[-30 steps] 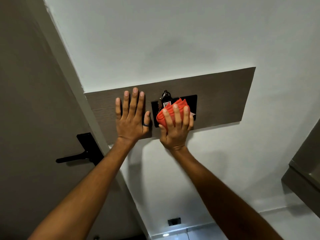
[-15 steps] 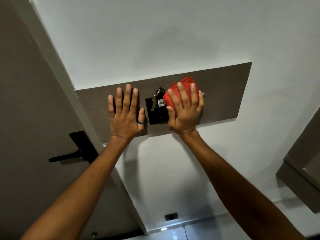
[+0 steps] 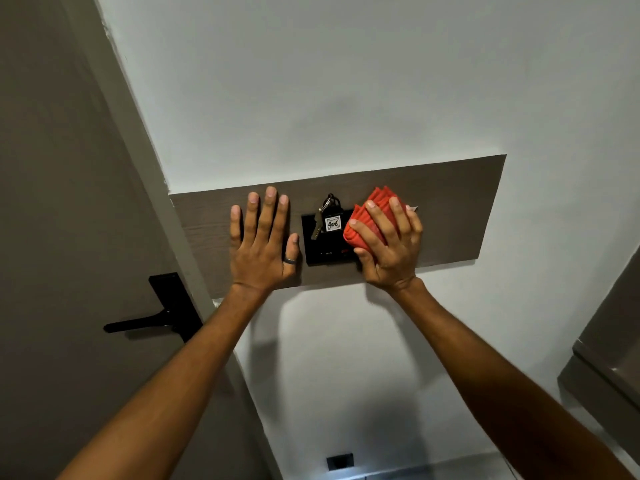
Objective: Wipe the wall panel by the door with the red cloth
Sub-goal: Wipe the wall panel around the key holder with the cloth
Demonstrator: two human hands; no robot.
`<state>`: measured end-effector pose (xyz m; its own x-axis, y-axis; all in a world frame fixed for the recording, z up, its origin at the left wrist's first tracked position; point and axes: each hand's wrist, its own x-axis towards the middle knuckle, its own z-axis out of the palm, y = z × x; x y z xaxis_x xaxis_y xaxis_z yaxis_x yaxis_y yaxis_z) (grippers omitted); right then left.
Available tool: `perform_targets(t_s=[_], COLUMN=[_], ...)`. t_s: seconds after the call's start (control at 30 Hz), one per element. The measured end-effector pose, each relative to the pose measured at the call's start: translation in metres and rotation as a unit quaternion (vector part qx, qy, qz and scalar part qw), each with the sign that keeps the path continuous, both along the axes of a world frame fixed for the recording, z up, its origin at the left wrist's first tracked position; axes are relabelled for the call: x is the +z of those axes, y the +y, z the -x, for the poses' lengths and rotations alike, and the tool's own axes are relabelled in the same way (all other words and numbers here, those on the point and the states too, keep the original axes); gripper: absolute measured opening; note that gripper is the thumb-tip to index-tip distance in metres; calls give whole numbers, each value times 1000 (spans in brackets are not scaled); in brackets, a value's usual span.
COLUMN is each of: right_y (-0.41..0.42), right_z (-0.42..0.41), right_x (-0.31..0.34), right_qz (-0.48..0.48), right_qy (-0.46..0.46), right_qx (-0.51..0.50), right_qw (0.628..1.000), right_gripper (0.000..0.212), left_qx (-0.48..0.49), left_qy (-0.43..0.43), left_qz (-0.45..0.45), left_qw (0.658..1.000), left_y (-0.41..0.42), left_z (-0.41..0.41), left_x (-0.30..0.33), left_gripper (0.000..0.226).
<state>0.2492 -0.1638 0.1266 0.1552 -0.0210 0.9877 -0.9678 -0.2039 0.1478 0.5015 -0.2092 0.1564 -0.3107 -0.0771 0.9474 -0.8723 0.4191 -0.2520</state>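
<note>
The left hand [image 3: 260, 251] lies flat and spread, palm on the long brown wood-grain wall panel [image 3: 457, 209]. The right hand [image 3: 391, 247] presses the folded red cloth [image 3: 363, 220] against the panel, fingers curled over it, beside a black switch plate [image 3: 320, 251] with hanging keys [image 3: 327, 216]. White wall [image 3: 311, 81] surrounds; a grey door [image 3: 52, 202] with black lever handle [image 3: 152, 317] stands left.

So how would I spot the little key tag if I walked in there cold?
Find the brown wall panel right of the door, then the black plate set into its middle, between the left hand and the right hand holding the red cloth. The key tag hangs there beside a metal key; it alone is white, with handwritten numbers.
</note>
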Motion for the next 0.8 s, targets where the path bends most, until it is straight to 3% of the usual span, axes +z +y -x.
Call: perform_targets(t_s=[0.13, 0.23, 0.43, 0.63, 0.73, 0.8], right_y=[4, 1, 2, 1, 1, 1], right_z=[34, 45, 0, 40, 4, -18], right_x=[29, 52, 9, 32, 16, 4], right_qz=[-2, 2, -12, 9, -5, -14], right_qy=[146, 223, 42, 151, -56, -94], right_qx=[42, 10, -11, -3, -18, -13], right_qw=[988, 975, 999, 988, 998, 995], right_gripper=[47, 50, 46, 49, 43, 44], left_qx=[2, 3, -2, 4, 2, 3], left_qy=[-3, -2, 0, -2, 1, 3], left_qz=[-1, 1, 4, 11, 8, 4], left_qw=[1000, 1000, 1000, 1000, 1000, 1000], left_y=[0, 0, -3, -1, -1, -1], left_z=[0, 2, 1, 1, 1, 0], left_x=[1, -1, -1, 0, 0, 0], left_gripper=[63, 64, 64, 64, 63, 62])
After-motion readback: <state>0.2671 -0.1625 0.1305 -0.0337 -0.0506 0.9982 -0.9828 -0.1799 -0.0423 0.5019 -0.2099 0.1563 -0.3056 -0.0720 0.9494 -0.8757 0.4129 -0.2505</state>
